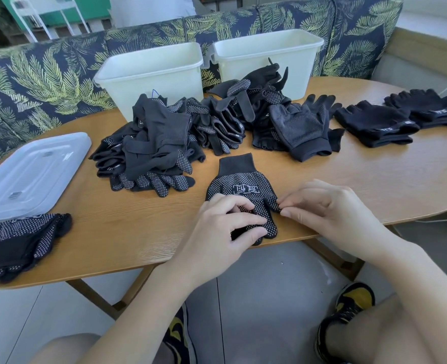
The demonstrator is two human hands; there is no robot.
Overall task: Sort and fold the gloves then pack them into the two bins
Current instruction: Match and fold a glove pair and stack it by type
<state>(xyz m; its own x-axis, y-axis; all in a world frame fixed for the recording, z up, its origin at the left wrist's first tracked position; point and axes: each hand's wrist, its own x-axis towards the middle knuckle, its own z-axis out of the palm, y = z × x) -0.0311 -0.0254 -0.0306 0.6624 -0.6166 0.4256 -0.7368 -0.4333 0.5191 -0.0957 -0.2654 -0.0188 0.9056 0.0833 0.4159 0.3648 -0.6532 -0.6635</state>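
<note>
A black dotted glove point(239, 183) lies flat near the table's front edge, cuff pointing away from me. My left hand point(222, 227) rests on its fingers with fingertips curled onto the fabric. My right hand point(330, 208) pinches the glove's thumb at its right side. A big heap of black gloves point(180, 135) fills the table's middle. Two white bins point(154, 72) point(269, 53) stand behind the heap. Folded dotted gloves point(20, 240) sit at the front left. Folded fingerless gloves point(377, 122) lie at the right.
A clear plastic lid point(30, 172) lies on the left of the wooden table point(138, 232). A leaf-patterned sofa point(46, 74) runs behind the table. My knees and yellow-black shoes point(348, 306) show below the table edge.
</note>
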